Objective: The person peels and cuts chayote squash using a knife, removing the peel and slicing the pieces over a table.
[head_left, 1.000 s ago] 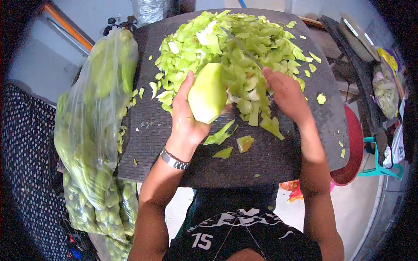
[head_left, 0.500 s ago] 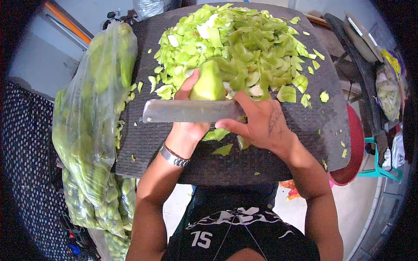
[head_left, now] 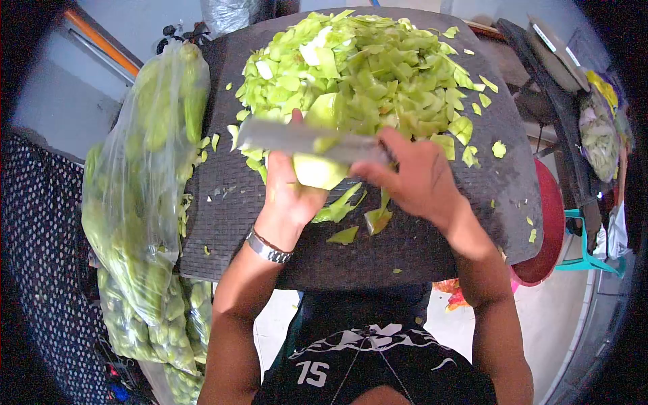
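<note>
My left hand point(head_left: 290, 185) is wrapped round a pale green peeled fruit point(head_left: 318, 172), with a metal watch on the wrist. In my right hand point(head_left: 413, 172) is the handle end of a wide-bladed knife point(head_left: 290, 138). The blade, blurred by motion, lies across the upper part of the fruit and hides some of it. Behind both hands a large heap of green peelings point(head_left: 398, 81) covers the far part of the dark table point(head_left: 229, 233). A few loose peelings point(head_left: 344, 235) lie nearer to me, beside the fruit.
Clear plastic bags of green produce point(head_left: 138, 202) stand along the table's left side. At the right are a red basin point(head_left: 548, 223), a turquoise stool point(head_left: 586, 243) and a bag point(head_left: 599, 135) on a dark surface.
The knife came from beside the heap to in front of the fruit, then moved up across it. My left hand keeps its hold while the fruit's tilt changes.
</note>
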`<move>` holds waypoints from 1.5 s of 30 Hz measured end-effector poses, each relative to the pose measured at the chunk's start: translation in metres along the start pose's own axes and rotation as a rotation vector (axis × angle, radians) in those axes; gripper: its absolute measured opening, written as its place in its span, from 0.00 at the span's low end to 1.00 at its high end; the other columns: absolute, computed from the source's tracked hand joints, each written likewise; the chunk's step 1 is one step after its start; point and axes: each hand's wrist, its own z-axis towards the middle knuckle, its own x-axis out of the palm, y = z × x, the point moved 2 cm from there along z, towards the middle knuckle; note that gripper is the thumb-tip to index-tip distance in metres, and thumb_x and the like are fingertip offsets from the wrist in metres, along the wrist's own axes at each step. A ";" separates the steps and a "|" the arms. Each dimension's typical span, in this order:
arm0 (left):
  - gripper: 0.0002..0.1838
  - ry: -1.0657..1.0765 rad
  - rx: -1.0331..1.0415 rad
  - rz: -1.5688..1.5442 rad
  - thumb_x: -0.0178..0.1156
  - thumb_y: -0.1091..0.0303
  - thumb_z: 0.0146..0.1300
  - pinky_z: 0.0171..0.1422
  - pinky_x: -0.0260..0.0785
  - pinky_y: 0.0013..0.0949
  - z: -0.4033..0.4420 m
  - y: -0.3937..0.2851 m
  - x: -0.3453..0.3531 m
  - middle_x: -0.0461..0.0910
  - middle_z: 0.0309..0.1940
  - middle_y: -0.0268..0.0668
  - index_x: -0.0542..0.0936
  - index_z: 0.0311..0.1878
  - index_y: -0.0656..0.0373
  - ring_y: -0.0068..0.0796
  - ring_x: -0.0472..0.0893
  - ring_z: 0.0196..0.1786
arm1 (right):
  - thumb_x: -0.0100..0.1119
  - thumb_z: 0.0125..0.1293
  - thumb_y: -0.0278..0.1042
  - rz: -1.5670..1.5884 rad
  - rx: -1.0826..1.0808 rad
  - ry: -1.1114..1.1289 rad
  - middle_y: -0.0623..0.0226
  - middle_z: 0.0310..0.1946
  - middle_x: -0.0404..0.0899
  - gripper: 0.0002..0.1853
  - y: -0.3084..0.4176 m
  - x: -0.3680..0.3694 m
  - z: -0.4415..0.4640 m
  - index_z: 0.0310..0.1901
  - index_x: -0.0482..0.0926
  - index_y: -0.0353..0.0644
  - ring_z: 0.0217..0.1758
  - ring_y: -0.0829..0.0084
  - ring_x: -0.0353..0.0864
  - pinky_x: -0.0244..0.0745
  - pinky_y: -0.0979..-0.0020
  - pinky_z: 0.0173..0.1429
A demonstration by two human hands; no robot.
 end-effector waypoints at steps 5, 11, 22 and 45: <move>0.31 -0.073 0.012 -0.031 0.51 0.41 0.77 0.70 0.72 0.55 0.003 0.002 0.003 0.83 0.61 0.44 0.77 0.69 0.55 0.47 0.83 0.60 | 0.64 0.67 0.67 -0.077 -0.091 0.061 0.53 0.22 0.81 0.31 0.011 0.006 -0.004 0.46 0.78 0.40 0.31 0.44 0.86 0.79 0.52 0.34; 0.28 0.032 0.022 0.009 0.51 0.43 0.77 0.48 0.80 0.56 -0.003 0.003 -0.014 0.85 0.55 0.44 0.77 0.66 0.54 0.50 0.84 0.53 | 0.65 0.68 0.63 -0.124 0.010 -0.032 0.52 0.23 0.81 0.27 -0.018 -0.006 0.006 0.44 0.79 0.41 0.31 0.45 0.85 0.76 0.53 0.33; 0.28 -0.016 -0.080 0.036 0.53 0.42 0.76 0.42 0.82 0.45 -0.004 -0.009 0.013 0.86 0.48 0.43 0.80 0.61 0.58 0.42 0.86 0.44 | 0.52 0.71 0.74 -0.224 0.495 0.012 0.41 0.34 0.85 0.39 -0.079 -0.045 0.010 0.37 0.84 0.35 0.43 0.40 0.86 0.79 0.45 0.49; 0.27 -0.130 0.092 -0.239 0.62 0.35 0.69 0.47 0.79 0.43 -0.049 0.012 0.005 0.82 0.38 0.37 0.80 0.54 0.49 0.38 0.82 0.41 | 0.32 0.79 0.75 1.350 0.691 0.277 0.82 0.15 0.58 0.40 0.046 0.013 -0.075 0.51 0.77 0.40 0.11 0.85 0.54 0.56 0.77 0.17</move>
